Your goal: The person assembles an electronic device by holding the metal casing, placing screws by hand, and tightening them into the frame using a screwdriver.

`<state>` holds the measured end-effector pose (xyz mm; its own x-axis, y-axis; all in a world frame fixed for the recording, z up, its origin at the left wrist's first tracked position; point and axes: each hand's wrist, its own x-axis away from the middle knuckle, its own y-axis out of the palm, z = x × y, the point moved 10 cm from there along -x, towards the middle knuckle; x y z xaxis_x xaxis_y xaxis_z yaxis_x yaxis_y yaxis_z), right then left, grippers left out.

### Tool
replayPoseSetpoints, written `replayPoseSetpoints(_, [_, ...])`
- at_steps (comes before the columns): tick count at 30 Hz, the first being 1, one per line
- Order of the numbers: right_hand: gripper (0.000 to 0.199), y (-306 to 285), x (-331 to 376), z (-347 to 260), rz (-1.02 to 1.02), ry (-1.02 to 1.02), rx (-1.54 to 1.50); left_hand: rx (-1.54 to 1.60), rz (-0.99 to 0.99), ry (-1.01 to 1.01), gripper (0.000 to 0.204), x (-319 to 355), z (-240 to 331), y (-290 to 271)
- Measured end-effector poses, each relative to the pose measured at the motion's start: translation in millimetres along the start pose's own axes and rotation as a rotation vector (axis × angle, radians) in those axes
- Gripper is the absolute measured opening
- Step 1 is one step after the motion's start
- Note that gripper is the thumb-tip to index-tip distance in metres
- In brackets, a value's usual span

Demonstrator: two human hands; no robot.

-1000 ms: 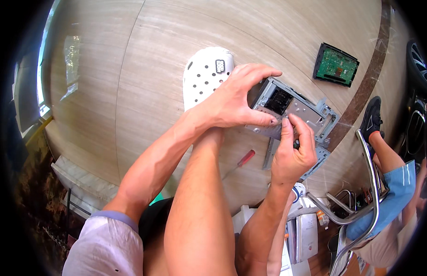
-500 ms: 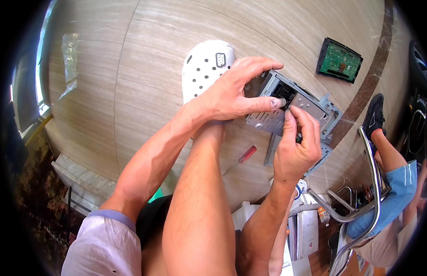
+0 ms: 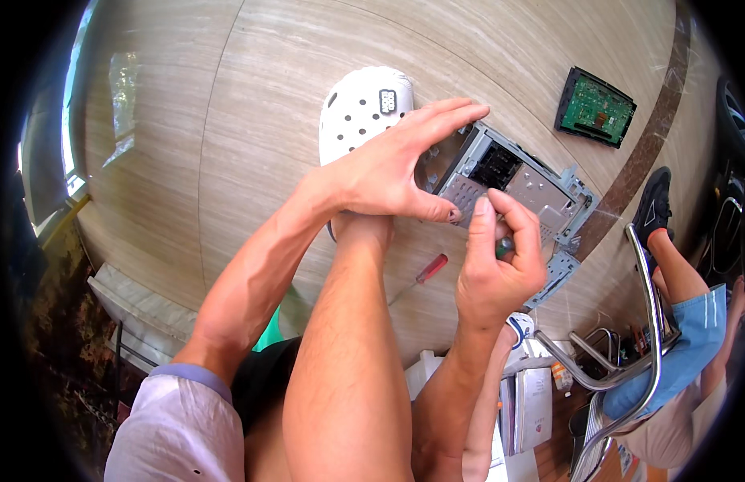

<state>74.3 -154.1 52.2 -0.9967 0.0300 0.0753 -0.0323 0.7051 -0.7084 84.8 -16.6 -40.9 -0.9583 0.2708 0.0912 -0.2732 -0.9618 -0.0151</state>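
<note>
A silver metal device casing (image 3: 541,193) with a black part (image 3: 495,165) set in it lies on the floor in front of me. My left hand (image 3: 396,165) spans its left end, fingers stretched to the far corner and thumb spread toward the near side. Beside the near edge, my right hand (image 3: 501,269) is closed, thumb and index fingertips together. A green-ended thing (image 3: 504,247), perhaps a tool handle, shows inside the curled fingers; the rest is hidden. Whether the fingertips pinch anything small I cannot make out. A red-handled screwdriver (image 3: 431,269) lies left of my right hand.
A black frame with a green circuit board (image 3: 595,108) lies farther right on the tiled floor. My foot in a white clog (image 3: 364,112) stands beside the casing. A metal-framed chair (image 3: 653,297) and another person's leg (image 3: 684,269) are at right, papers (image 3: 535,410) below.
My left thumb has drawn back from the black part toward the near left of the casing. My right hand has moved slightly left and nearer to me, uncovering more of the casing.
</note>
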Motion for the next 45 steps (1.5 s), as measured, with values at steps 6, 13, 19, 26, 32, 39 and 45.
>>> replayPoseSetpoints(6, [0.015, -3, 11, 32, 0.037, 0.279, -0.271, 0.022, 0.153, 0.026, 0.081, 18, 16, -10])
replayPoseSetpoints(13, [0.018, 23, 31, 25, -0.097, 0.741, -1.005, 0.074, 0.203, 0.134, 0.032, 36, 57, -17])
replayPoseSetpoints(19, [0.018, 39, 22, 11, -0.223, 0.752, -1.233, 0.118, 0.255, 0.256, 0.024, 32, 79, -22])
replayPoseSetpoints(26, [0.023, 34, -1, 1, -0.275, 0.656, -1.226, 0.060, 0.315, 0.369, 0.022, 12, 91, -34])
replayPoseSetpoints(32, [0.029, 19, -9, -6, -0.298, 0.596, -1.218, 0.036, 0.345, 0.379, 0.016, 3, 105, -34])
replayPoseSetpoints(39, [0.035, 21, -2, -1, -0.302, 0.531, -0.924, 0.174, 0.351, 0.159, 0.005, 8, 71, -30])
replayPoseSetpoints(45, [0.035, 10, -2, -11, -0.244, 0.479, -0.663, 0.521, 0.321, -0.113, 0.015, 11, 43, -17])
